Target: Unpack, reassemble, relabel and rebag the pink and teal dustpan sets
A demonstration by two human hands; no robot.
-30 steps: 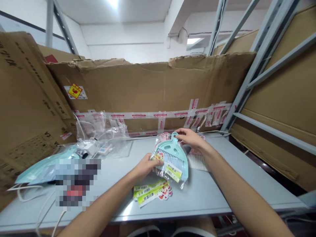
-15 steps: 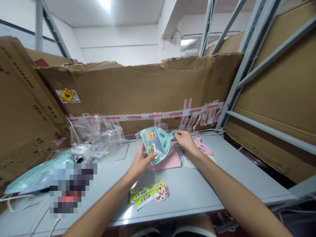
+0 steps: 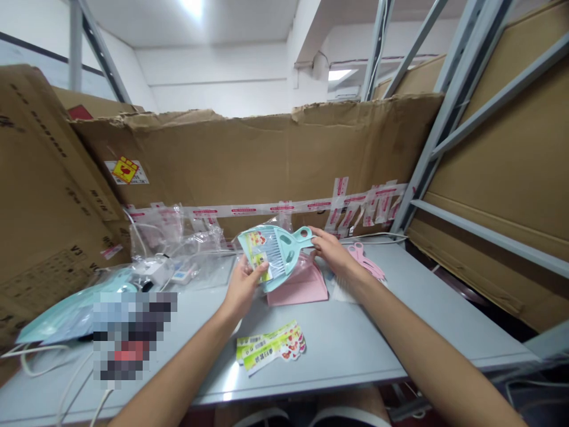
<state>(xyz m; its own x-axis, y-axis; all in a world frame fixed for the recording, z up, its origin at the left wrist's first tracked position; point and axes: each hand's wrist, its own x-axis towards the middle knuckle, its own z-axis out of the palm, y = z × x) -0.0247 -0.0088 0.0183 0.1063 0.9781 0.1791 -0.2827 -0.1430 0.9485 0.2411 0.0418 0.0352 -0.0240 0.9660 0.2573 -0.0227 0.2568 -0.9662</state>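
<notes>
My left hand [image 3: 242,286] grips the wide end of a light-blue dustpan and brush set [image 3: 281,252], its thumb across the front. The brush lies against the pan, bristles toward the left, with a printed card at that end. Clear plastic wrap [image 3: 283,222] shows around the set. At the handle end, my right hand [image 3: 332,252] has its fingers closed on the tip of the brush handle; the thumb is partly hidden. Beneath the set a pink dustpan [image 3: 302,287] rests on the table. Beside my right wrist lies a pink brush [image 3: 367,261] with pale bristles, partly covered by the arm.
Several green-and-white printed cards [image 3: 272,349] lie fanned near the front edge of the grey table [image 3: 351,367]. On the left are wrapped light-blue dustpans [image 3: 66,311], crumpled clear bags [image 3: 195,249], a white plug block [image 3: 155,271] and cables. Cardboard [image 3: 249,160] walls the back.
The light-blue set has shifted left and tilted flatter, carried by my left hand. My right fingers have slid outward, so the dustpan's handle loop now shows.
</notes>
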